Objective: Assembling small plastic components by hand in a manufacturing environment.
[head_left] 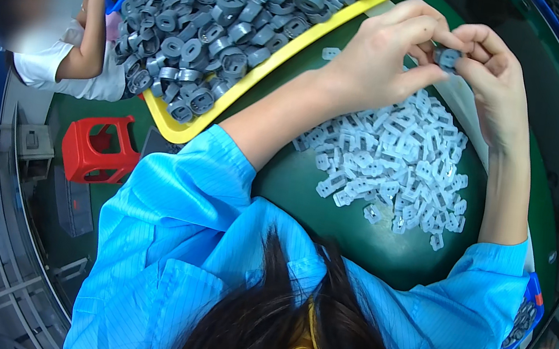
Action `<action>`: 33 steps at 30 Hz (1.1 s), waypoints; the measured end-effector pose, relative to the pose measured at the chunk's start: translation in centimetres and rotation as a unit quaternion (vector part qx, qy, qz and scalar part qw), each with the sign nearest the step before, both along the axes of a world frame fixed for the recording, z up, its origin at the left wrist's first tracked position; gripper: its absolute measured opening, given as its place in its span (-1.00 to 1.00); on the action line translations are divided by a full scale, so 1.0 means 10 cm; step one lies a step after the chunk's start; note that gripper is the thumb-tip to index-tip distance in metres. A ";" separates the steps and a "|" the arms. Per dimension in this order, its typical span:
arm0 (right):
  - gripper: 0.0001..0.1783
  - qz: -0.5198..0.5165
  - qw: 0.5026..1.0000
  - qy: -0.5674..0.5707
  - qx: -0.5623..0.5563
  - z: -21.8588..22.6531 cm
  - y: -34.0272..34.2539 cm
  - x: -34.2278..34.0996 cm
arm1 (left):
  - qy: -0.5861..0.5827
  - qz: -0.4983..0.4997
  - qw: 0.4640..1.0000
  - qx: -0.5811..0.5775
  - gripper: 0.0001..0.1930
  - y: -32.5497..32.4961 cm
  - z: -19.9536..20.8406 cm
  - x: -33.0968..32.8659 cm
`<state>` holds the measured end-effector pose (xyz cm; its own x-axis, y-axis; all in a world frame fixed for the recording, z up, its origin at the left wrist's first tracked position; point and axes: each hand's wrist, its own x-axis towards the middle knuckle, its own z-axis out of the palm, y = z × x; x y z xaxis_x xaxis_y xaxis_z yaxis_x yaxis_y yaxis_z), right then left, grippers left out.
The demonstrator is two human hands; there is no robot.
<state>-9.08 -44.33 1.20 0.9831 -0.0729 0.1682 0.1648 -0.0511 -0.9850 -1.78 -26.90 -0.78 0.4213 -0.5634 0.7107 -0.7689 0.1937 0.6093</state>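
Between my two hands, above the far side of the green table (281, 211), is a small dark grey plastic part (447, 57). My left hand (394, 50) pinches it from the left with thumb and fingers. From the right, my right hand (494, 77) grips the same part with thumb and fingertips, its other fingers curled. Much of the part is hidden by the fingers. Below the hands lies a loose pile of small translucent white plastic pieces (399, 157) with slots in them. One stray white piece (330, 53) sits beside my left wrist.
A yellow tray (267, 70) heaped with dark grey ring-shaped parts (217, 11) stands to the left. Beyond it, a person in a white shirt (78, 62) works. A red stool (101, 146) is on the floor at left. A blue bin (526, 316) of parts stands at lower right.
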 end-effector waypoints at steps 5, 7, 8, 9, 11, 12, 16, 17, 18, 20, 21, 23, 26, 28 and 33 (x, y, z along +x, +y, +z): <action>-0.71 0.096 0.974 0.062 0.195 -0.15 -0.10 0.08 | 0.136 -0.061 0.989 -0.002 -0.71 -0.02 -0.02 -0.03; -0.71 0.105 0.970 0.076 0.206 -0.24 -0.20 0.15 | 0.118 -0.035 0.992 0.033 -0.73 0.03 -0.01 0.00; -0.69 0.016 0.986 0.103 0.128 -0.30 -0.31 0.17 | -0.017 0.037 0.996 0.079 -0.72 0.05 -0.01 0.04; -0.67 -0.073 0.988 0.128 0.048 -0.35 -0.42 0.18 | -0.152 0.109 0.975 0.122 -0.71 0.08 0.00 0.07; -0.64 -0.155 0.976 0.126 -0.085 -0.47 -0.58 0.24 | -0.192 0.177 0.953 0.155 -0.68 0.24 0.09 0.14; -0.61 -0.237 0.939 0.125 -0.216 -0.50 -0.64 0.26 | -0.226 0.196 0.934 0.194 -0.65 0.35 0.16 0.22; -0.52 -0.338 0.885 0.041 -0.316 -0.60 -0.87 0.24 | -0.300 0.244 0.847 0.365 -0.46 0.79 0.35 0.47; -0.52 -0.338 0.886 0.040 -0.315 -0.59 -0.87 0.27 | -0.259 0.257 0.834 0.414 -0.47 0.88 0.36 0.49; -0.53 -0.322 0.899 0.013 -0.297 -0.57 -0.84 0.29 | -0.267 0.256 0.828 0.421 -0.49 0.96 0.32 0.57; -0.57 -0.299 0.922 -0.024 -0.245 -0.53 -0.70 0.28 | -0.272 0.241 0.823 0.436 -0.54 0.99 0.32 0.66; -0.57 -0.300 0.922 -0.022 -0.245 -0.50 -0.67 0.28 | -0.295 0.249 0.818 0.426 -0.57 1.00 0.30 0.68; -0.59 -0.248 0.930 -0.056 -0.266 -0.43 -0.62 0.26 | -0.314 0.268 0.825 0.386 -0.58 0.94 0.38 0.63; -0.70 -0.213 0.933 -0.066 -0.284 -0.41 -0.53 0.22 | -0.247 0.240 0.879 0.330 -0.65 0.80 0.51 0.48; -0.75 -0.189 0.939 -0.072 -0.277 -0.40 -0.45 0.21 | -0.119 0.230 0.934 0.245 -0.71 0.60 0.66 0.27; -0.78 -0.047 0.975 0.000 -0.217 -0.30 -0.11 0.11 | 0.507 -0.085 0.857 -0.033 -0.69 0.26 0.25 0.38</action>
<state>-7.99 -45.46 -1.82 0.9753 -0.0847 0.2040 0.1397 -0.4786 -0.8668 2.00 -24.30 1.73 0.7577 -0.6498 0.0604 0.1918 0.3102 0.9311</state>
